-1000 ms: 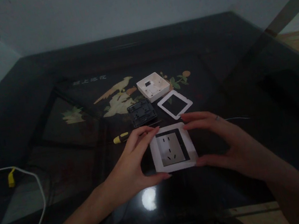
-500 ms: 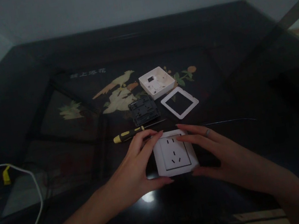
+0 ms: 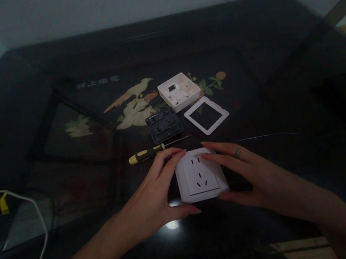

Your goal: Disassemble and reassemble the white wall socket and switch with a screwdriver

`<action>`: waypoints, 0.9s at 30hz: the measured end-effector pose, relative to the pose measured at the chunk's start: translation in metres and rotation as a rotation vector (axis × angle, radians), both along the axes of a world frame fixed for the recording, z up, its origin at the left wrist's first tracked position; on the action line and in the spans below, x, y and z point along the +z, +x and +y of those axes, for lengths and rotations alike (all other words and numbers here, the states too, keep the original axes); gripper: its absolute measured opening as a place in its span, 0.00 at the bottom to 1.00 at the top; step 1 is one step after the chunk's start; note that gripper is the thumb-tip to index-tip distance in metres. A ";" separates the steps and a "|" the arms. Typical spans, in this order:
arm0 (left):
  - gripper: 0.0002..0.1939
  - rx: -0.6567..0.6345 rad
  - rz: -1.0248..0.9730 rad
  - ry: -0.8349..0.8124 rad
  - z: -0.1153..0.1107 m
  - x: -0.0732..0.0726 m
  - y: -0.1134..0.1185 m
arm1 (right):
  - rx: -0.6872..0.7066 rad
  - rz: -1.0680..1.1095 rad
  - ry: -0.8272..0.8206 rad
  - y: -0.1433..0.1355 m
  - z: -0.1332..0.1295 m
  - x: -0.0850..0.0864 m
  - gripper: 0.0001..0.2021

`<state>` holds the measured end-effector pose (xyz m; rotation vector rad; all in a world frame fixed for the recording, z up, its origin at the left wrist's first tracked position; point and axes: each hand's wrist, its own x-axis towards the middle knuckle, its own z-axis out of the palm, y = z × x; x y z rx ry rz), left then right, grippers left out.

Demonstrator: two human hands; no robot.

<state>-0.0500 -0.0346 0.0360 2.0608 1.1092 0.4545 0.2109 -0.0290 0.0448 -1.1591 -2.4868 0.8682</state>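
Observation:
A white wall socket (image 3: 201, 177) with a square frame lies on the dark table in front of me. My left hand (image 3: 160, 191) holds its left side, fingers at the top left corner and thumb near the bottom edge. From the right, my right hand (image 3: 247, 174) grips it with the thumb at the bottom right corner, one fingertip at the top edge and another on the socket's face. Just behind my left hand lies a yellow and black screwdriver (image 3: 147, 153), its shaft pointing right.
Beyond the screwdriver lie a dark grey socket back part (image 3: 164, 125), an open white mounting box (image 3: 184, 96) and a white square frame (image 3: 190, 120). A white cable (image 3: 41, 222) with a yellow tag (image 3: 4, 204) runs along the left. The glossy table (image 3: 271, 82) has a bird picture.
The dark gap around the socket's inner panel, along its right and bottom edges, looks thinner now. Both hands stay around the socket. The whole view has shifted slightly.

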 end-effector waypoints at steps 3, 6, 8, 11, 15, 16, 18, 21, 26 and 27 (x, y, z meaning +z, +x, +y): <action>0.51 -0.002 -0.008 0.018 0.000 -0.002 0.001 | 0.029 -0.014 0.059 0.000 0.000 -0.002 0.33; 0.52 -0.014 0.017 0.020 -0.001 -0.002 0.001 | 0.056 -0.037 0.109 0.000 0.000 -0.002 0.33; 0.51 -0.014 0.040 0.022 -0.002 -0.002 0.001 | 0.062 -0.044 0.132 0.000 0.000 -0.002 0.34; 0.49 -0.018 0.047 0.045 -0.002 -0.002 0.001 | 0.053 -0.047 0.140 0.000 0.000 -0.002 0.33; 0.49 -0.022 0.020 0.058 -0.002 -0.002 0.001 | 0.042 -0.036 0.118 0.001 0.000 -0.004 0.33; 0.49 -0.017 0.022 0.054 -0.002 -0.002 0.001 | 0.042 -0.029 0.111 0.001 0.000 -0.004 0.34; 0.49 -0.009 0.025 0.050 -0.002 -0.003 0.001 | 0.040 -0.014 0.097 0.001 0.001 -0.005 0.36; 0.50 -0.010 0.027 0.050 -0.002 -0.005 0.001 | 0.035 -0.008 0.066 0.002 0.001 -0.004 0.39; 0.51 -0.009 0.030 0.047 -0.002 -0.007 0.001 | 0.012 -0.022 0.030 0.001 0.001 -0.005 0.40; 0.52 -0.007 0.025 0.040 -0.002 -0.006 0.001 | 0.005 -0.019 0.017 0.001 0.000 -0.005 0.40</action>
